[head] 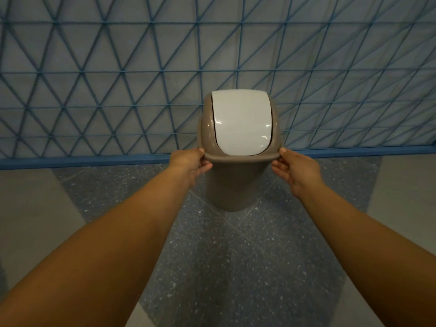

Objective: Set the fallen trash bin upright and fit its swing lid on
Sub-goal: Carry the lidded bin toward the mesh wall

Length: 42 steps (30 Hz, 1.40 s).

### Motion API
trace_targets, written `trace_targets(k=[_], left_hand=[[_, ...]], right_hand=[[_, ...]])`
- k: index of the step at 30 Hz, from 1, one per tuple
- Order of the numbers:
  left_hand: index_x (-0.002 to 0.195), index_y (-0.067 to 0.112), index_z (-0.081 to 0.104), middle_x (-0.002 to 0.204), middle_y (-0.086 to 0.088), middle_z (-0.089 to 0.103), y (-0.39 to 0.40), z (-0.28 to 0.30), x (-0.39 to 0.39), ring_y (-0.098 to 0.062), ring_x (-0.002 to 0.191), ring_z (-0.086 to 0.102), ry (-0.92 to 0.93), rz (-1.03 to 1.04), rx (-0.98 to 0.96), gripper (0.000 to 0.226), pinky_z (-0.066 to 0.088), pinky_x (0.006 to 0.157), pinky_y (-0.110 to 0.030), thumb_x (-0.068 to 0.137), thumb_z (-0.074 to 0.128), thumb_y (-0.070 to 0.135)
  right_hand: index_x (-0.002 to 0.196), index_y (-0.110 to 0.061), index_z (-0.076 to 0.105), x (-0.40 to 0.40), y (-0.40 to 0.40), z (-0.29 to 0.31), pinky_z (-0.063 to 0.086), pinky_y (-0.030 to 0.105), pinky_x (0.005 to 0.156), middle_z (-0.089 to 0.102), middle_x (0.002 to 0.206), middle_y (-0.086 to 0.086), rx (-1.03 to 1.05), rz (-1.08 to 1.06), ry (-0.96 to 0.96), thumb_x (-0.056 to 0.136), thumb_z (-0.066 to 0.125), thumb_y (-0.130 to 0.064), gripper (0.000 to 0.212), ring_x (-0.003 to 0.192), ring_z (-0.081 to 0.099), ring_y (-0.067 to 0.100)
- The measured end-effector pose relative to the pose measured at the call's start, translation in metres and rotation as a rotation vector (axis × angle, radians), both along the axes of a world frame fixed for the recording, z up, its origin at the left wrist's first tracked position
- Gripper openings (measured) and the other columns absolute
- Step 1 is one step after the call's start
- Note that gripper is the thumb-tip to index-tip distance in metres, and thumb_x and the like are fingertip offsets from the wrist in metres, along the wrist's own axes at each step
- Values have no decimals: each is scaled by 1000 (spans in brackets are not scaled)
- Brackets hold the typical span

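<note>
A taupe plastic trash bin [236, 185] stands upright on the speckled floor, close to the wall. Its swing lid [241, 121] sits on top: a taupe frame around a white flap. My left hand [192, 164] grips the lid's rim at the near left corner, thumb on top and fingers underneath. On the near right corner, my right hand [295, 171] holds the rim the same way. The bin's far side is hidden behind the lid.
A grey-blue wall [118, 79] with a raised blue triangle grid rises right behind the bin, ending in a blue skirting [82, 160]. The floor is dark speckled terrazzo [236, 267] with lighter grey areas at the left and right.
</note>
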<state>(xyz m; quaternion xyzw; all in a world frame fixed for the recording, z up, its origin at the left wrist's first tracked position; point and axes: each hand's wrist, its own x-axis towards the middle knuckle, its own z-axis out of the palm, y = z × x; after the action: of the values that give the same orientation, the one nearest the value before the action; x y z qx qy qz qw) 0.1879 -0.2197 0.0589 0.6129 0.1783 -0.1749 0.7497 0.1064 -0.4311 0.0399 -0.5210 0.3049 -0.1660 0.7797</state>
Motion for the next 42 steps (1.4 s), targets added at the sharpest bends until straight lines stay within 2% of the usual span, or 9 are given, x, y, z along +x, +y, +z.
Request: trace_targets(k=[3,7,11,16,18,22,30,35,42], left_hand=[[111,-1,58,78,-8,59,-4,1,11,-14,70,59,-2,-2,39,21,53,58,-29,92,52,7],[117,-1,57,82,-9,59,-7,1,24,-16,72,59,2,-3,57,27,52,72,-31,93,51,7],[119,1,56,99,-13,62,-6,0,29,-17,77,60,6,17,47,29,55,66,-32,92,53,9],[116,2,58,82,-8,60,-9,-1,28,-16,73,60,14,39,13,25,54,60,-31,92,53,10],[117,2,57,80,-8,58,-10,-1,28,-15,71,59,18,40,-1,26,53,65,-31,93,52,10],[121,1,56,79,-7,57,-11,0,27,-15,70,57,21,38,-3,29,52,72,-32,94,50,9],[124,1,54,83,-8,57,-11,1,20,-14,68,56,38,57,-25,32,52,74,-33,93,51,8],[123,0,53,79,-8,56,-13,-2,14,-15,68,57,56,64,-65,32,57,64,-31,92,53,8],[125,0,53,83,-8,58,-7,0,26,-15,73,58,61,41,-85,32,52,78,-35,94,49,9]], right_hand=[[102,-5,64,10,-3,2,58,26,59,69,82,8,-14,-2,15,88,63,-15,17,71,68,16],[94,-8,64,18,-5,2,59,26,58,68,82,8,1,12,24,88,63,-15,9,72,68,17],[93,-11,64,21,-4,0,59,26,58,69,87,10,-5,5,27,88,62,-16,8,78,70,19],[92,-11,64,24,-3,1,59,26,57,69,89,10,7,-5,32,88,62,-16,6,80,70,20],[94,-10,64,24,-4,1,60,27,57,69,89,11,20,-1,31,88,62,-15,8,79,70,20],[101,-6,64,26,-5,2,59,27,56,69,88,11,39,3,36,88,63,-15,17,77,70,20],[92,-6,62,33,-8,4,57,25,49,66,85,11,29,18,67,89,62,-15,10,73,68,19],[92,-5,60,36,-9,10,56,24,45,63,83,9,48,5,71,90,59,-14,10,72,65,18],[93,-5,59,27,-1,0,59,27,51,61,82,10,116,14,67,90,60,-13,8,72,65,19]])
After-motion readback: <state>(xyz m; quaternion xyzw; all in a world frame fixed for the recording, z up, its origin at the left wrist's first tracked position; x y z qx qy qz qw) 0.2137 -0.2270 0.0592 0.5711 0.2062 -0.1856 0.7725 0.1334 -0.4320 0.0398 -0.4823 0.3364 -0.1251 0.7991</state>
